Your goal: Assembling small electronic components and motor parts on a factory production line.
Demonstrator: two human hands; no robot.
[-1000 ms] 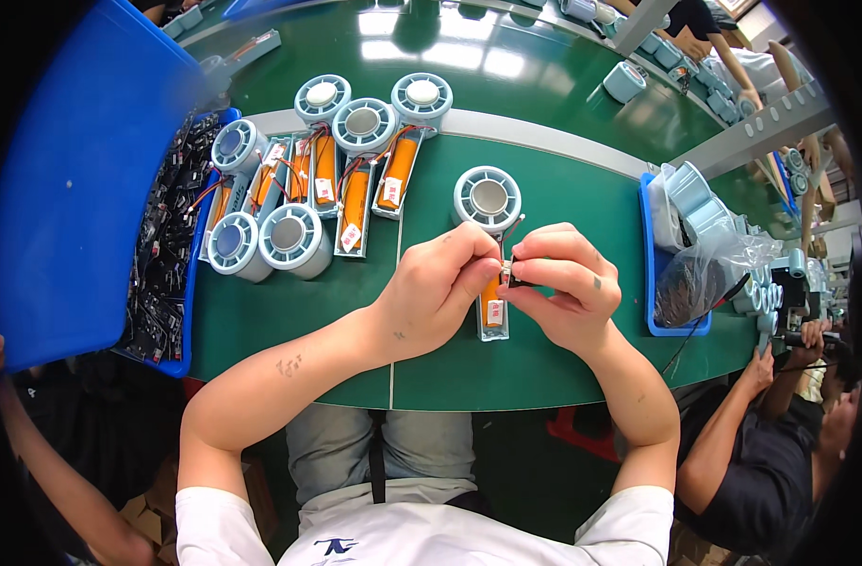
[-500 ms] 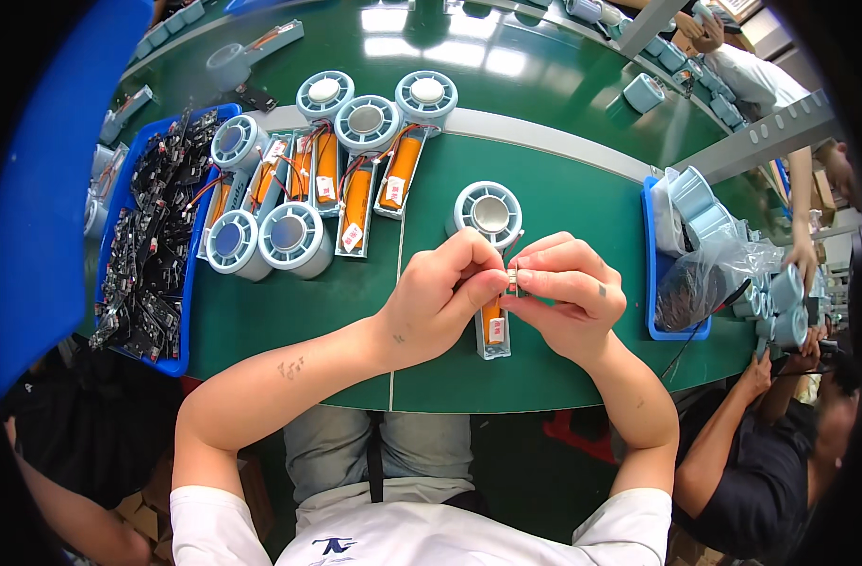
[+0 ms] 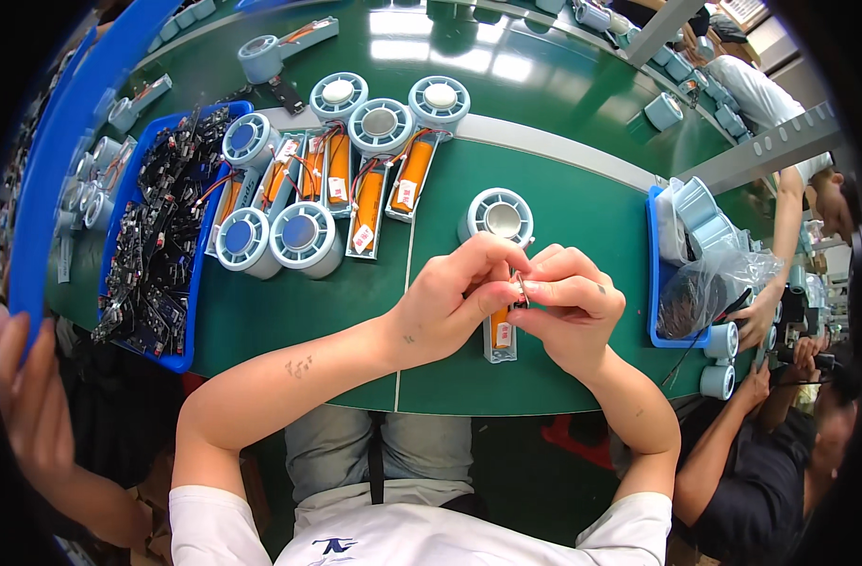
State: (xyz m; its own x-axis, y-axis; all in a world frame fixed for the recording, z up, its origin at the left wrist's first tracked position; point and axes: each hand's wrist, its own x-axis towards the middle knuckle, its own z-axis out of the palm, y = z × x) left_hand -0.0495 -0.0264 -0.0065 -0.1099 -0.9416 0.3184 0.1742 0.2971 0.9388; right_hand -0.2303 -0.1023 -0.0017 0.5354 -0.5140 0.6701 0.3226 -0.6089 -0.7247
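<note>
My left hand point(image 3: 457, 300) and my right hand point(image 3: 572, 300) meet in a pinch above a light-blue device, their fingertips closed around a small wire connector point(image 3: 522, 291) with thin wires. The fingers cover most of it. Beneath them lies the device, its round ribbed housing point(image 3: 472, 226) on the far side with a silver disc point(image 3: 502, 221) in the middle. Its narrow handle point(image 3: 500, 357) points toward me and carries an orange battery point(image 3: 492, 321) with a white label, partly hidden by my hands.
Several similar devices point(image 3: 306, 241) stand grouped at left, beside a blue bin point(image 3: 191, 325) heaped with black circuit boards point(image 3: 157, 236). At right, another blue bin point(image 3: 654, 274) holds light-blue housings point(image 3: 704, 215) and a plastic bag. Co-workers' hands point(image 3: 759, 316) point(image 3: 35, 396) show at both sides.
My hands stay together while the connector turns between the fingertips. A co-worker's hand now shows at far left by a blue panel, which has shifted. The right co-worker's arm has reached lower.
</note>
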